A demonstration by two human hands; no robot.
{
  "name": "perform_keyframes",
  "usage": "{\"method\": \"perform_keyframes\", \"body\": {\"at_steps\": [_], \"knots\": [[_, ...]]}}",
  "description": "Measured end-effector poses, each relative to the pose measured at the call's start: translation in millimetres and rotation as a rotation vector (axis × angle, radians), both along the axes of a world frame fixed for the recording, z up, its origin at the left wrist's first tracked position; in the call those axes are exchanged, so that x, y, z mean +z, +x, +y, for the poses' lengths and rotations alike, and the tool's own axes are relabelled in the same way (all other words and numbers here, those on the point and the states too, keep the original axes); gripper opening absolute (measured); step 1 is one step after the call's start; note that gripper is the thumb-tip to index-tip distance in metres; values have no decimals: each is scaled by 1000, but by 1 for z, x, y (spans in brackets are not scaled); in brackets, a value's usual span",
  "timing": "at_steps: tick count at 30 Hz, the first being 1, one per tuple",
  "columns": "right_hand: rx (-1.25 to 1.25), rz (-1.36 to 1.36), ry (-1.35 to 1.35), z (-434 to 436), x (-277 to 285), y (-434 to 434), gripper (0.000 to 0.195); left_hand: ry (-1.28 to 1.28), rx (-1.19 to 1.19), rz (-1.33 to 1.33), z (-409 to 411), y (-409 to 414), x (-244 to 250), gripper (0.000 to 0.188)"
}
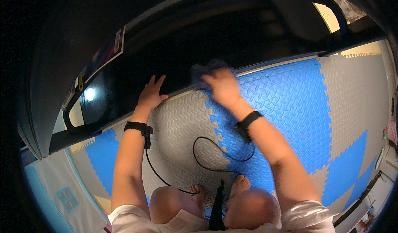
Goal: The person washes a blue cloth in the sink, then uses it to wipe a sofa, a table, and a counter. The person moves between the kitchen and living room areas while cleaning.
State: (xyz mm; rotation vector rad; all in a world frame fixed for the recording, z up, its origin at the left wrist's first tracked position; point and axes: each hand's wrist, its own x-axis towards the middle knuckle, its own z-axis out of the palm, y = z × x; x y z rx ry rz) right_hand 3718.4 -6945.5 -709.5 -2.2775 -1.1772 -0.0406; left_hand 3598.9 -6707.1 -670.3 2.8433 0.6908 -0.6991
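My right hand (222, 84) presses a dark blue cloth (202, 74) against a glossy black panel (248, 34) near its lower edge; hand and cloth are blurred. To its left, my left hand (152, 93) rests with fingers spread on the same panel, holding nothing. Each wrist wears a black strap with a small device, and a thin black cable (202, 169) loops over the floor between my arms.
Grey and blue interlocking foam mats (279, 108) cover the floor under my bare feet. A black curved frame bar (342, 18) stands at the panel's right end. A light cover with blue trim (53, 186) lies at lower left.
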Motion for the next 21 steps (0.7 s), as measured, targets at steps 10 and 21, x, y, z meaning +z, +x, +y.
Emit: {"method": "perform_keyframes", "body": {"at_steps": [10,21], "knots": [[-85,-107,-26,-52,-10,53,41,24,-69,1,8,-17,1,78],[-78,-69,-22,17,-6,-5,55,17,6,20,-4,-8,3,81]]}}
